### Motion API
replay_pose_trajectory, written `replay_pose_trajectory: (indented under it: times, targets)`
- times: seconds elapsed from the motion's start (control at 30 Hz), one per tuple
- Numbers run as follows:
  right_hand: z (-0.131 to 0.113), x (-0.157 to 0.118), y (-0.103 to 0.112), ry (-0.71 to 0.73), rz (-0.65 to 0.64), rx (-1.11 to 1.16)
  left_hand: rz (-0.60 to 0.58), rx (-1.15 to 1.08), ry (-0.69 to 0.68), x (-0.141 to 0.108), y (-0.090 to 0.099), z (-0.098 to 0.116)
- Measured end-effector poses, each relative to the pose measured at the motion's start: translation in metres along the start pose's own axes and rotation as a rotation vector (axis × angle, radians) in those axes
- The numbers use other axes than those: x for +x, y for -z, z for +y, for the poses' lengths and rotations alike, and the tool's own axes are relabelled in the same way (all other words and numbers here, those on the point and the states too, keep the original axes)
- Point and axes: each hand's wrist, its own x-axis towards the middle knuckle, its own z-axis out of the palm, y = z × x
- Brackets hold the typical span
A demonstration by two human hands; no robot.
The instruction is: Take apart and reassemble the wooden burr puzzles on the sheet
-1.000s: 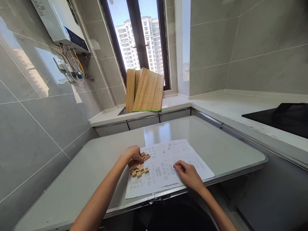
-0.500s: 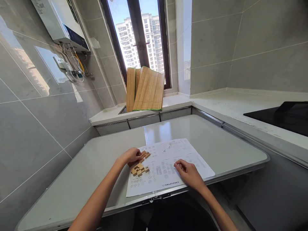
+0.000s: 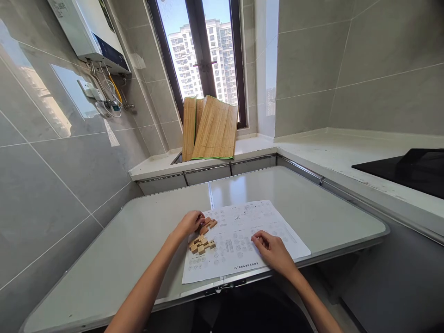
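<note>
The left hand's grip has been drawn back a little, and its fingertips have been taken away from the pale wooden blocks, which were almost reached one second ago. By this, more of the reddish-brown wooden blocks has been uncovered, and a wider cluster is now shown beside the fingers. The dark brown patch seen earlier beneath the hand is now hardly shown. The camera view has been shifted very slightly.

Notched reddish-brown wooden puzzle pieces, clustered, lower centre-left, pale wooden puzzle pieces grouped just below, white printed sheet flat, lower centre
</note>
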Motion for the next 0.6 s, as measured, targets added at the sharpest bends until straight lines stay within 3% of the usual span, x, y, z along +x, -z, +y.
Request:
replay_pose_trajectory:
  times: [0.13,0.27,0.43,0.6]
  targets:
    - [0.000,0.000,0.000,0.006,0.001,-0.015,0.143,0.000,-0.022,-0.001,0.002,0.009]
    - [0.000,0.000,0.000,0.018,0.008,-0.021,0.202,0.069,0.019,-0.004,0.000,0.012]
    - [0.000,0.000,0.000,0.012,0.012,-0.025,0.186,0.179,0.098,-0.007,-0.001,0.012]
    - [0.000,0.000,0.000,0.015,0.009,-0.023,0.083,0.226,0.125,-0.005,0.003,0.017]
